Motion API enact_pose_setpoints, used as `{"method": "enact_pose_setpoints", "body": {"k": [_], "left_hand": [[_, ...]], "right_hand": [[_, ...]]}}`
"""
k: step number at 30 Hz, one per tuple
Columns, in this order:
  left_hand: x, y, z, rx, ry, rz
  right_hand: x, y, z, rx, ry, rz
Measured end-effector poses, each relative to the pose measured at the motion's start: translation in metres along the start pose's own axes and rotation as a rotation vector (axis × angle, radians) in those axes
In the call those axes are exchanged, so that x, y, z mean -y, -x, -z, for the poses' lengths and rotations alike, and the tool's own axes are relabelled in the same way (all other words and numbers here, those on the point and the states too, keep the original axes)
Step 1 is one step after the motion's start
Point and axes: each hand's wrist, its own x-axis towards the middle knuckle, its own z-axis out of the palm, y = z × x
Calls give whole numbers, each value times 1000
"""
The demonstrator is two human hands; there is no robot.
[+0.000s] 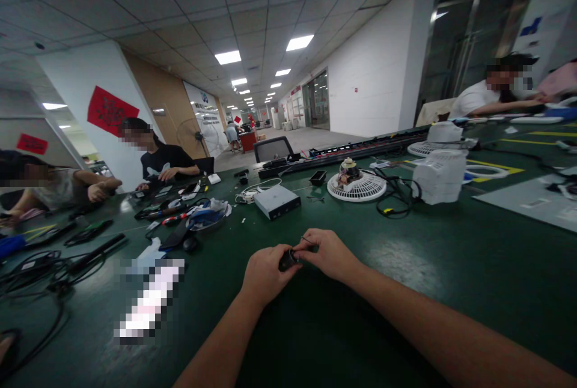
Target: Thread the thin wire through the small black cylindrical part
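Observation:
Over the green tabletop [333,328], my left hand [264,274] is closed around a small dark cylindrical part [287,260]. My right hand [329,254] meets it from the right, thumb and fingers pinched at the part's end. A thin dark rod-like piece [307,240] shows between the right fingers; its kind is too small to tell. Beyond my hands lies a grey box-shaped disc drive [276,200]. A small black open box [318,178] sits behind it to the right.
To the right are a round white fan grille [356,188] with a motor, black cables [399,193] and a white plastic housing [439,178]. At left lie a blurred-out bright phone-shaped object [151,301], a black mouse [190,244] and tangled cables [49,271]. Other people sit around the table.

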Motion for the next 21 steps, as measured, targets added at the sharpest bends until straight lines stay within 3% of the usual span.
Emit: {"method": "enact_pose_setpoints", "body": {"k": [5, 14, 18, 21], "left_hand": [[-2, 1, 1, 32, -10, -60], [0, 2, 2, 64, -33, -131], [-2, 0, -3, 2, 81, -44], [4, -4, -6, -148, 236, 139]], "right_hand": [[1, 0, 1, -5, 22, -110], [0, 3, -3, 81, 100, -148], [6, 4, -3, 82, 78, -113], [10, 5, -2, 57, 46, -106]]}}
